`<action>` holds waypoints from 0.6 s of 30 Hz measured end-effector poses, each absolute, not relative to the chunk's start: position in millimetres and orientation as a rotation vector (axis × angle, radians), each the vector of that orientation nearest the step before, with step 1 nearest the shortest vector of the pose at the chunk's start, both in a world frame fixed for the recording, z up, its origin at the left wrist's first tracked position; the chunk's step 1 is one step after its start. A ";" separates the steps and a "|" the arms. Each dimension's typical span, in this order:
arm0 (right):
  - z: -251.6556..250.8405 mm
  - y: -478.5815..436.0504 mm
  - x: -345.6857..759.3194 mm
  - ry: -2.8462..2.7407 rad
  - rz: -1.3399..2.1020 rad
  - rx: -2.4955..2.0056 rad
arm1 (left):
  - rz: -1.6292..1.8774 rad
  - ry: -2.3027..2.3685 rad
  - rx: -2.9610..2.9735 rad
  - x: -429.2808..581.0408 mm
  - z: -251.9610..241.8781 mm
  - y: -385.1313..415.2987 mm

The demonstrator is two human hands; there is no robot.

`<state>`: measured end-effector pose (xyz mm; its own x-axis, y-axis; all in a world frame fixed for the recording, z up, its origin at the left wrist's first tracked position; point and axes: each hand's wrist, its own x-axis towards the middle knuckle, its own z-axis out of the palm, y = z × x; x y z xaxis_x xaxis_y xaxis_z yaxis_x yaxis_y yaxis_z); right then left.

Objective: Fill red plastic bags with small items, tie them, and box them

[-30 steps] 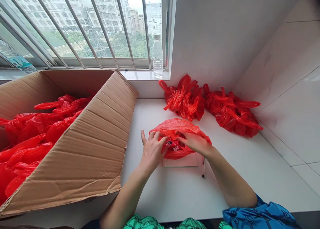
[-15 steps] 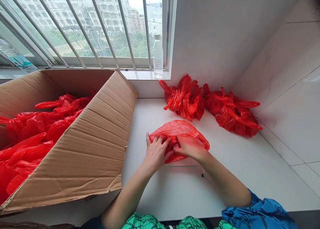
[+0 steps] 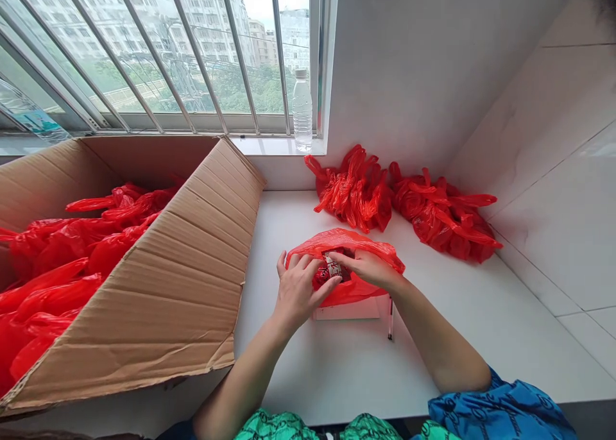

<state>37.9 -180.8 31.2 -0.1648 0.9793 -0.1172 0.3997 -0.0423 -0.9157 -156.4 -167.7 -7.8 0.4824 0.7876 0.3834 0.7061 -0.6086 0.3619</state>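
A red plastic bag point(image 3: 353, 294) lies on the white counter with its mouth spread. My left hand point(image 3: 299, 292) grips the bag's left rim, its fingers curled over into the mouth and its thumb along the near edge. My right hand point(image 3: 373, 270) reaches inside from the right. Its thumb presses on a dark red packet point(image 3: 333, 267) with a white printed label, while the other fingers are hidden by the bag. A flat white object point(image 3: 347, 312) shows under the bag, beside a thin stick point(image 3: 391, 321) with a dark tip.
Two bunched red bags, one left point(image 3: 353, 193) and one right point(image 3: 447, 215), lie against the wall. A cardboard box point(image 3: 158, 299) filled with red bags stands left. A clear bottle point(image 3: 303, 113) is on the windowsill, and another bottle point(image 3: 36, 119) leans at far left.
The bag's mouth has opened wider and the labelled packet is now more visible. My right hand has shifted slightly inside the bag. The view has moved a little.
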 end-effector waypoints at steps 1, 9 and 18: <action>31.2 -179.6 36.8 -1.579 1.234 -1.435 | 0.804 1.280 2.538 -156.3 -6.1 -168.1; 36.6 -176.6 46.7 -1.599 1.307 -1.366 | 1.042 1.186 2.026 -162.4 -5.1 -158.7; 38.5 -185.7 46.5 -1.752 1.266 -1.388 | 0.926 1.277 2.273 -164.7 -7.0 -159.2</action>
